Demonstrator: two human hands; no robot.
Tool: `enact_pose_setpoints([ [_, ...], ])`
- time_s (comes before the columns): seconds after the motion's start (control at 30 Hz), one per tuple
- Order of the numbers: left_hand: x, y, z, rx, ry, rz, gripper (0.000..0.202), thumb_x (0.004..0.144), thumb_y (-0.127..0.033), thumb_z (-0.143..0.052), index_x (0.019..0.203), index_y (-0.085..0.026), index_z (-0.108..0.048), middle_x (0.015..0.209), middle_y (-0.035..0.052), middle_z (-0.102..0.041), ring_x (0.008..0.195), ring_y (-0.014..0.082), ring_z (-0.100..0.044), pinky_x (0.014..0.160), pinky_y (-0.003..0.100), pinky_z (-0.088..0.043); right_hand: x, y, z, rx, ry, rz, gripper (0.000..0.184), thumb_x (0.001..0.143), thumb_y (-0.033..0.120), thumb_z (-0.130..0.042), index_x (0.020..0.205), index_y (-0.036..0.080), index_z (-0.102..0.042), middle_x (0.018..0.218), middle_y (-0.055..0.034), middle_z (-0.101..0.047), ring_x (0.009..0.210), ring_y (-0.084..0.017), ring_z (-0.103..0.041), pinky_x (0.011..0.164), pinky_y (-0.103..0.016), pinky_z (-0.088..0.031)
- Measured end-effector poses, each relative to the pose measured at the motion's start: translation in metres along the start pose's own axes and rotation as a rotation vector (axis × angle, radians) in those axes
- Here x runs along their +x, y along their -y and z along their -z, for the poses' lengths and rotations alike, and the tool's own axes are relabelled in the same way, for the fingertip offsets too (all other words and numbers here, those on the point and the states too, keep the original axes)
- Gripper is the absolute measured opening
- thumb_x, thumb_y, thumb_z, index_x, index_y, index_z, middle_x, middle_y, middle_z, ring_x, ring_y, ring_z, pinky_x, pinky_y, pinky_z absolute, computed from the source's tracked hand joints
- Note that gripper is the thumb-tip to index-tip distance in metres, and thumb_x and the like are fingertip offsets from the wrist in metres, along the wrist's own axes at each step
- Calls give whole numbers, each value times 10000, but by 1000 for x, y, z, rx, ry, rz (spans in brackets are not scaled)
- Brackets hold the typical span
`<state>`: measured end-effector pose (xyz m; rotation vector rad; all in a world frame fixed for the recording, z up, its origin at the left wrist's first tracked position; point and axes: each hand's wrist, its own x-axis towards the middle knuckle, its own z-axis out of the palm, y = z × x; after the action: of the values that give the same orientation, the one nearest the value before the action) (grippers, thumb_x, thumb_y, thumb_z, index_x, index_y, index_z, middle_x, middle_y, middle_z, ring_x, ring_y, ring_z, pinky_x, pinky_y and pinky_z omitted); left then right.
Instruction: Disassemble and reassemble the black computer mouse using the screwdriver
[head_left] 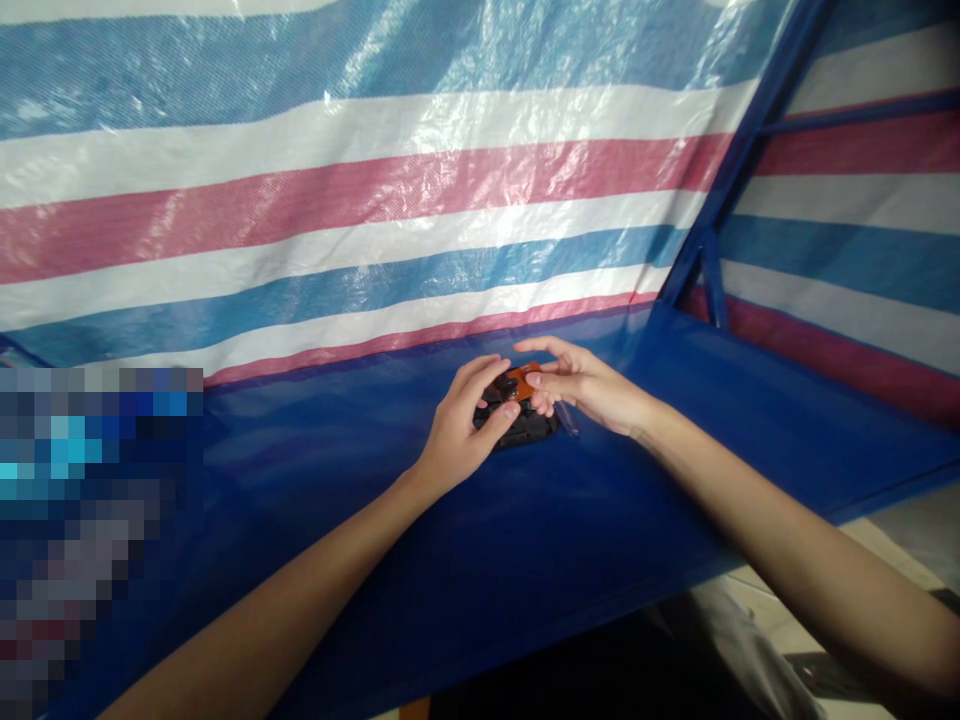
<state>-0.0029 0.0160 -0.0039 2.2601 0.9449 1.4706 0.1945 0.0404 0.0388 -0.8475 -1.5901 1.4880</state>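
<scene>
A small black object (529, 428) with a moulded, uneven surface lies on the blue table; its exact kind I cannot make out. Above its far part is an orange piece (528, 378) with a dark portion on its left side. My left hand (466, 415) curves round the left side, thumb at the near side and fingers over the far side. From the right, my right hand (589, 385) holds the orange piece between thumb and curled fingers, its index finger stretched out above. Both hands partly hide these things. Beside the black object lies a thin, clear purplish item (568, 418).
The blue table cover (337, 560) spreads beneath my arms. Behind it hangs a striped plastic sheet (375, 180), and a blue frame post (720, 200) slants up at the right. A pixelated area covers the left side. The table's near edge runs close to my body.
</scene>
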Motion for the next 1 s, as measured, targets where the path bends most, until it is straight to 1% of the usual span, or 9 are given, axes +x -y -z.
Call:
enact_pose_setpoints([
  [0.13,-1,-3,0,63,33,-41,395,840,-330,-597,1209,-206,-539,1213,97,-598,1094,190,-571,850,286,-489,-2,4,-2,52,47,-79,369,718,323,-740,1016,155,-602,632,7,-653,541,-95,-603,561,-225,-491],
  [0.3,2,-5,0,-38,-42,249,304,866,-399,-537,1054,-177,-626,915,34,-695,752,132,-639,714,252,-502,-3,8,-6,-219,123,-49,481,800,599,-556,778,125,-632,609,-42,-653,533,-124,-604,526,-249,-466],
  [0.47,6,-1,2,-162,-94,443,456,872,-500,-474,626,-145,-616,550,7,-597,530,112,-577,544,221,-452,-3,3,-9,-422,86,99,447,790,554,-601,615,144,-583,449,42,-511,420,-70,-458,461,-215,-358],
  [0.53,6,0,2,-174,-119,419,419,872,-494,-482,727,-142,-656,622,20,-629,571,115,-585,554,220,-459,-2,1,-9,-352,42,72,430,805,529,-597,625,139,-607,408,51,-485,385,-64,-426,441,-214,-333],
  [0.63,5,1,1,-182,-166,279,399,848,-427,-557,1172,-198,-592,1079,75,-658,857,147,-627,673,236,-503,-2,0,-7,-166,-28,-5,415,801,504,-611,642,122,-637,383,36,-500,354,-64,-427,417,-211,-317],
  [0.73,3,-1,0,-144,-67,166,432,778,-352,-666,1189,-236,-598,1267,76,-582,1088,189,-574,824,268,-496,-1,1,-5,-4,-14,-110,392,765,485,-654,643,112,-644,386,20,-518,342,-73,-447,399,-209,-311],
  [0.87,4,-1,-2,-298,7,368,361,763,-380,-680,1072,-196,-667,987,53,-699,854,156,-649,749,257,-512,0,2,-4,-58,31,-130,498,833,562,-524,606,128,-617,388,6,-506,336,-87,-443,397,-224,-330],
  [0.93,5,0,-2,-379,-33,482,331,769,-440,-656,940,-157,-678,811,38,-699,705,130,-641,634,227,-503,0,1,-3,-245,-66,-24,542,858,597,-451,604,141,-598,425,-2,-514,364,-92,-443,409,-234,-344],
  [1.0,7,1,-2,-422,-79,550,350,790,-485,-610,751,-139,-641,658,20,-658,575,104,-602,533,201,-463,0,0,0,-518,-202,177,438,833,563,-524,738,149,-629,602,-29,-611,468,-109,-504,464,-245,-395],
])
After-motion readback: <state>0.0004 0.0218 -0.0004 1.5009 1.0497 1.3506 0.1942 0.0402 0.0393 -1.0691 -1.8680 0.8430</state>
